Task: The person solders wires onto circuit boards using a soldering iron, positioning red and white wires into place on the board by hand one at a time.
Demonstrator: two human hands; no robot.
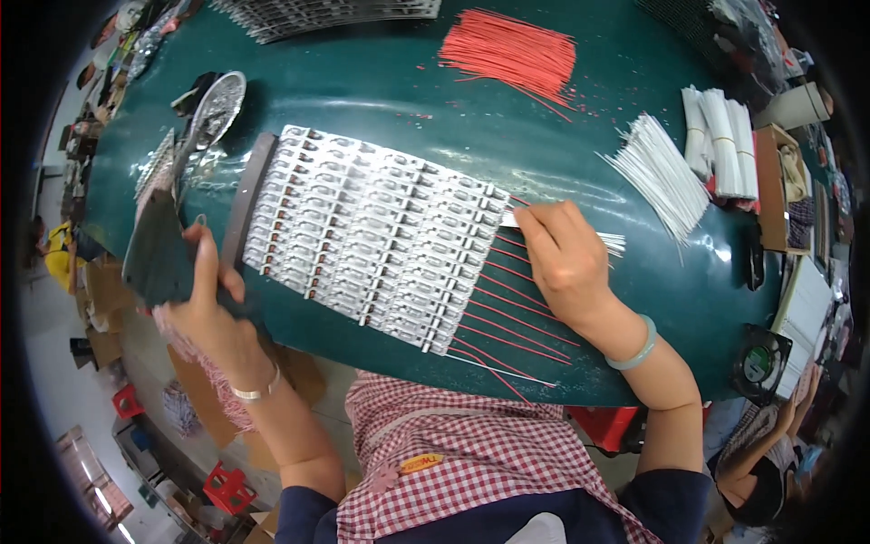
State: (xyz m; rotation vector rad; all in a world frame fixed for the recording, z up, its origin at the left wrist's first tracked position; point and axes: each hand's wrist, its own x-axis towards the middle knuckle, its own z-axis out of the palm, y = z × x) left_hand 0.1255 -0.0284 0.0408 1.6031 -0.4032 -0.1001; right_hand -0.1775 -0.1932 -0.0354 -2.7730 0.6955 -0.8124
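Note:
A slanted block of metal terminal pieces (381,240), set in several rows, lies on the green table in front of me. Thin red wires (521,313) stick out from its right side, with a white one at the near corner. At the block's upper right corner, my right hand (566,258) is closed on a bunch of white wires (613,243), whose ends show on both sides of it. My left hand (213,313) is curled off the block's left end, beside a dark flat piece (159,254). Blur hides what its fingers hold.
A grey bar (248,199) borders the block's left side. Beyond it stands a metal bowl (220,107). Red wires (507,54) lie at the back, loose white wires (660,177) and white bundles (723,145) at right. A small black fan (759,363) sits near the right edge.

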